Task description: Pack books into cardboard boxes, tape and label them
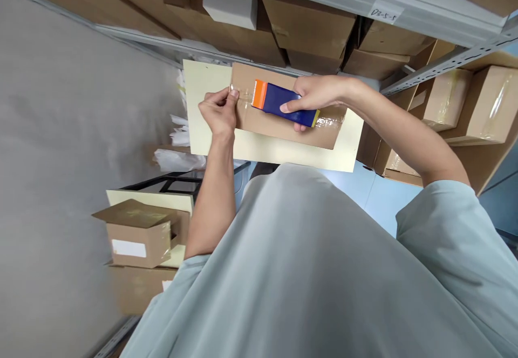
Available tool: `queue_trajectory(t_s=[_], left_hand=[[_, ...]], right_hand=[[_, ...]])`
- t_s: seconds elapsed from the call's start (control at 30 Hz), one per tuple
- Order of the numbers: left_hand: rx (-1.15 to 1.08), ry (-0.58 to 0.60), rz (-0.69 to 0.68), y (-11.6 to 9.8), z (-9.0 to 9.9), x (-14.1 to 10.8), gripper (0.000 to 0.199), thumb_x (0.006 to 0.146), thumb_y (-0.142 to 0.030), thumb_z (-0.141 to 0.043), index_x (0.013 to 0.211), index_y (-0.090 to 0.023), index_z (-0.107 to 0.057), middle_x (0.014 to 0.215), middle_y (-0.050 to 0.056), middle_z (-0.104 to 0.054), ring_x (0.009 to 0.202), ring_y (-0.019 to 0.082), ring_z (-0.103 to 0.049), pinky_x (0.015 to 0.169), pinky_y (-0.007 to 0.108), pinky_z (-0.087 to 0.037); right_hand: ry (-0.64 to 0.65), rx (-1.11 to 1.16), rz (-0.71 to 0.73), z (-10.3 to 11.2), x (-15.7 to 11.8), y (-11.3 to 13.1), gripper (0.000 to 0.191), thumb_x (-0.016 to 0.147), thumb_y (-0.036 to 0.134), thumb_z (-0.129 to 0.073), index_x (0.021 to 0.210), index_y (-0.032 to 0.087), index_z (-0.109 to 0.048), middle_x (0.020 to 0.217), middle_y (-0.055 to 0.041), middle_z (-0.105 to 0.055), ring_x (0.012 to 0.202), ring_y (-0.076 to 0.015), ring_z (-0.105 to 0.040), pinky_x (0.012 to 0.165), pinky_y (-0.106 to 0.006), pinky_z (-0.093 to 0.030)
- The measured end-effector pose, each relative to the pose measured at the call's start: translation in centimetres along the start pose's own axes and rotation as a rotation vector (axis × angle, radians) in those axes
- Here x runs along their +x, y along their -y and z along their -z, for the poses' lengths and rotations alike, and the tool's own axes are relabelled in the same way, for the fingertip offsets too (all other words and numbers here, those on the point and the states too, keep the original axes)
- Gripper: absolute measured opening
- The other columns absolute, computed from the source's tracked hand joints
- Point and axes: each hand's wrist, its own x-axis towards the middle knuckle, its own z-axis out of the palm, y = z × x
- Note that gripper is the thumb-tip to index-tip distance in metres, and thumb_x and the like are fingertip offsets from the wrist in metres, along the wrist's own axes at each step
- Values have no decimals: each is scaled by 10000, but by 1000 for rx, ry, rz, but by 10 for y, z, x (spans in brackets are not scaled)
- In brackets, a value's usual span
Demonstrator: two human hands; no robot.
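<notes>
A brown cardboard box (279,131) lies on a pale yellow board (210,142), with clear tape along its top. My right hand (309,96) is wrapped round a tape dispenser (279,99), dark blue with an orange toothed end, and holds it over the middle of the box. At the box's left end, my left hand (222,111) is closed, with thumb and finger pinched at the edge where the tape runs. Whether the tape end sits between those fingers is too small to make out.
Shelves with cardboard boxes (307,23) and a white box (230,1) stand beyond the board. Taped boxes (481,104) sit on the right. At lower left is an open-flapped box (137,234). A grey wall (73,147) bounds the left side, near white plastic bags (178,159).
</notes>
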Motion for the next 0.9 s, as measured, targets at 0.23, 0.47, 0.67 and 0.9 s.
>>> queue_trajectory(t_s=[0.23, 0.47, 0.67, 0.9], left_hand=[[-23, 70, -61, 3, -17, -14, 250, 965, -328, -969, 1146, -169, -903, 1025, 24, -729, 991, 162, -735, 1085, 418, -631], [-30, 98, -22, -5, -13, -18, 233, 946, -333, -991, 1131, -226, -897, 1004, 8, -719, 1098, 225, -742, 1167, 521, -603], [46, 46, 4, -19, 2, -13, 222, 961, -55, -914, 1178, -85, -874, 955, -23, -677, 961, 121, -701, 1132, 393, -627], [137, 25, 13, -10, 29, 15, 226, 968, -2, -864, 1184, -67, -861, 993, -7, -764, 1003, 141, -749, 1181, 440, -644]], right_hand=[[-25, -48, -86, 13, -34, -12, 442, 1059, 612, -837, 1061, 171, -794, 929, -27, -867, 915, -209, -881, 798, -234, -706], [-12, -218, -190, 32, -86, -25, 558, 1040, 716, -797, 910, 175, -850, 978, -79, -891, 1050, -258, -870, 896, -295, -697], [17, -300, -302, 42, -157, -65, 950, 1118, 856, -396, 618, 128, -746, 933, -104, -879, 973, -192, -852, 821, -354, -583], [35, -137, -234, 28, -149, -119, 642, 923, 872, -802, 805, 241, -820, 864, -55, -835, 964, -238, -827, 846, -364, -649]])
